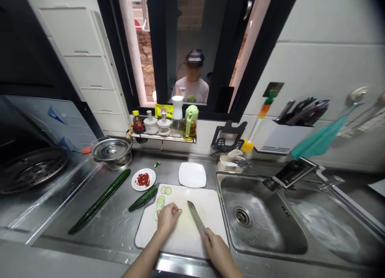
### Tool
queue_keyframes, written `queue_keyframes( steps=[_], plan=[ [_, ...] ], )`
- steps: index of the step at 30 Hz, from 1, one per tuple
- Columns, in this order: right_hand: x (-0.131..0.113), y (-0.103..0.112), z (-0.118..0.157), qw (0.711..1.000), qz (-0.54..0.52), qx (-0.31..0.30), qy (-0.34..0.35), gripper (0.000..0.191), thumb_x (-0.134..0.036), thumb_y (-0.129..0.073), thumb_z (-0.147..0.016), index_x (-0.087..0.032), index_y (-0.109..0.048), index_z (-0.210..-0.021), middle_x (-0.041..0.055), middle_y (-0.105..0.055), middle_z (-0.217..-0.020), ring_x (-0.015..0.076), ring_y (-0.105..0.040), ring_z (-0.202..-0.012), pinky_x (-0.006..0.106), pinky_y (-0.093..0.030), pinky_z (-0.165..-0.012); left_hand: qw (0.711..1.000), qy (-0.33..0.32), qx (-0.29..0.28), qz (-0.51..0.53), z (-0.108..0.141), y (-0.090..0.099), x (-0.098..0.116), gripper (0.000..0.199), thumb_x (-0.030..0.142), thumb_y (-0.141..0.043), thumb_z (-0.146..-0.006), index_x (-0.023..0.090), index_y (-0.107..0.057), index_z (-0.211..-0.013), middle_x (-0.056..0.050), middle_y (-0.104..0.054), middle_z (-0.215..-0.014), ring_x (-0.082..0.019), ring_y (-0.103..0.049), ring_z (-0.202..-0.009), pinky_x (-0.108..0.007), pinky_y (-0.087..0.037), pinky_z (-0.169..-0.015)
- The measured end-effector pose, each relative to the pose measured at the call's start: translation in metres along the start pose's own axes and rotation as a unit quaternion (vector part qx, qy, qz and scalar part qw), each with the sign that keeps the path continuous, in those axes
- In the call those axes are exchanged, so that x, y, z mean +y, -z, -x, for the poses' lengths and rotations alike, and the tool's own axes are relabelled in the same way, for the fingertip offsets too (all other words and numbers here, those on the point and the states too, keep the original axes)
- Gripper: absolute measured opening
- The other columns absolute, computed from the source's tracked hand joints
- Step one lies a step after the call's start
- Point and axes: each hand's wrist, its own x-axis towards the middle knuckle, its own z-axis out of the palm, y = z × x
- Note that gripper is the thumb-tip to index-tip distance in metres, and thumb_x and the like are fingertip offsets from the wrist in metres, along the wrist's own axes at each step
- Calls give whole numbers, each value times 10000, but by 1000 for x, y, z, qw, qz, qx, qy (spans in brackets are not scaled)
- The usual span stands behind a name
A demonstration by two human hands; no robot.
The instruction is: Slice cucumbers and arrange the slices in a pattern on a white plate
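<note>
On the white cutting board [192,242], my left hand [167,218] is closed, with a cucumber slice [179,212] at its fingertips. Pale cucumber slices [161,200] lie along the board's left side, and two more [166,190] sit near its top left corner. My right hand [214,246] grips the handle of a knife [196,217], whose blade points up and left over the middle of the board, apart from the slices. A cut piece of cucumber [142,198] rests beside the board's upper left edge.
A whole long cucumber [100,200] lies at the left. Behind the board are a plate of red chopped pieces [152,175] and a white square plate [192,175]. The sink [261,218] is at the right; a lidded pot [116,154] stands back left, below a condiment shelf [167,138].
</note>
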Motion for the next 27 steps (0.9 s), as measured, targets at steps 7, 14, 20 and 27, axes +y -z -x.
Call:
queue_keyframes(
  steps=[7,14,20,27],
  plan=[
    [-3,0,-10,1000,7,-6,3,351,-318,-296,-977,-201,-560,-1176,90,-710,-1005,210,-654,-969,237,-379,-703,997,75,21,29,26,19,-53,193,375,-529,-852,243,-667,-876,14,-718,-847,-157,-648,-829,-260,-366,-786],
    [-5,-1,-10,1000,4,-4,9,401,-319,-261,-980,-174,-553,-1214,102,-707,-1020,215,-649,-981,245,-391,-719,992,114,48,-4,28,29,-77,171,330,-511,-855,238,-652,-827,7,-704,-803,-172,-631,-835,-300,-336,-812],
    [-2,-3,-10,1000,-4,-1,-1,376,-337,-316,-969,-206,-576,-1208,82,-712,-1006,201,-649,-967,228,-401,-724,992,108,57,-14,26,29,-78,146,306,-517,-844,237,-644,-823,-2,-699,-826,-190,-626,-879,-299,-329,-809],
    [-4,-3,-9,1000,3,1,-3,371,-322,-297,-980,-202,-575,-1193,85,-711,-1026,189,-653,-956,219,-406,-723,991,90,101,-11,24,24,-74,200,249,-516,-835,247,-626,-1002,-24,-689,-957,-198,-609,-960,-303,-335,-824]
  ],
)
